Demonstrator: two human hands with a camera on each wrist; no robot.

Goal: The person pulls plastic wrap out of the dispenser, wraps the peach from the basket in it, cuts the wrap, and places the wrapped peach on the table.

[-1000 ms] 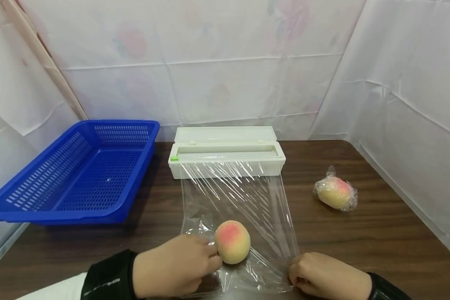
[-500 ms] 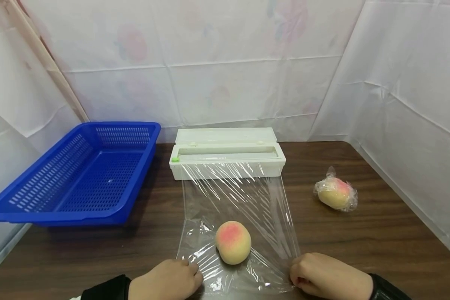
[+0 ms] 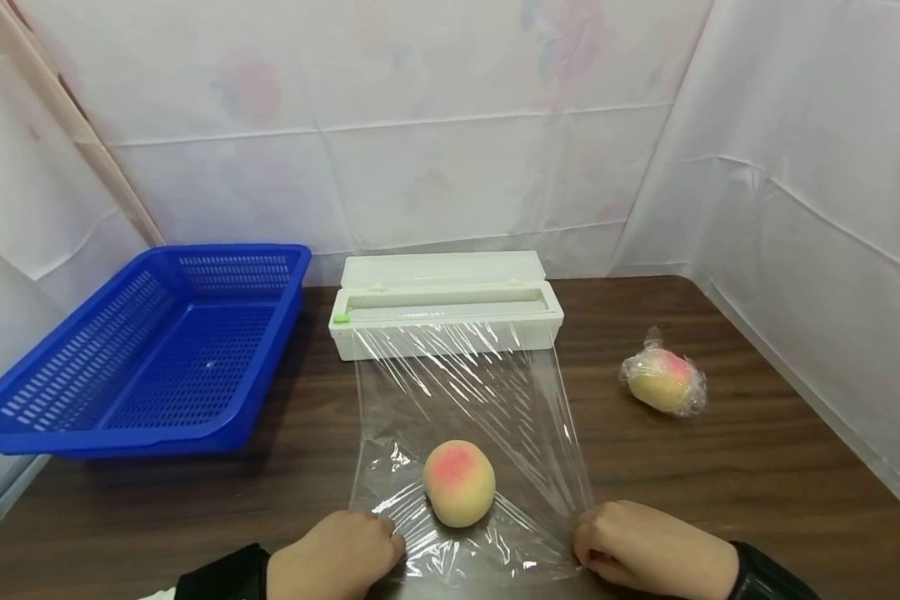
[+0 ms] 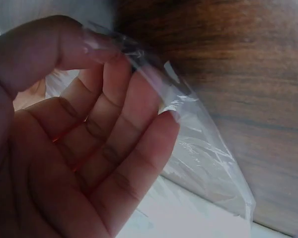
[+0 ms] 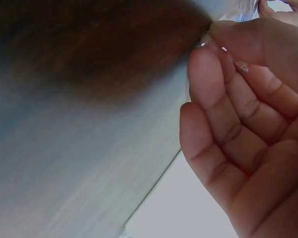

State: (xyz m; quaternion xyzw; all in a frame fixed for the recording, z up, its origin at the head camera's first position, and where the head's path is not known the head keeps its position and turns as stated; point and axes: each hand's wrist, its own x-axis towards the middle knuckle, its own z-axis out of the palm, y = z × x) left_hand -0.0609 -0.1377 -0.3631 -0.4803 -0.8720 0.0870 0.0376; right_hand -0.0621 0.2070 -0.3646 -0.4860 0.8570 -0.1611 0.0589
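Clear plastic film (image 3: 461, 392): I pinch its near corners, left hand (image 3: 342, 554) and right hand (image 3: 645, 544), presumably for tautness; round yellow-pink peach (image 3: 459, 485) atop.

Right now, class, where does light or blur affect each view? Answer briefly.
Head view: mostly sharp, with white streaks of glare across the plastic film and a dark shadow beside the blue basket; left wrist view: the left hand looks dim, while the bottom edge is washed nearly white; right wrist view: the tabletop is badly blurred, the right hand clearer.
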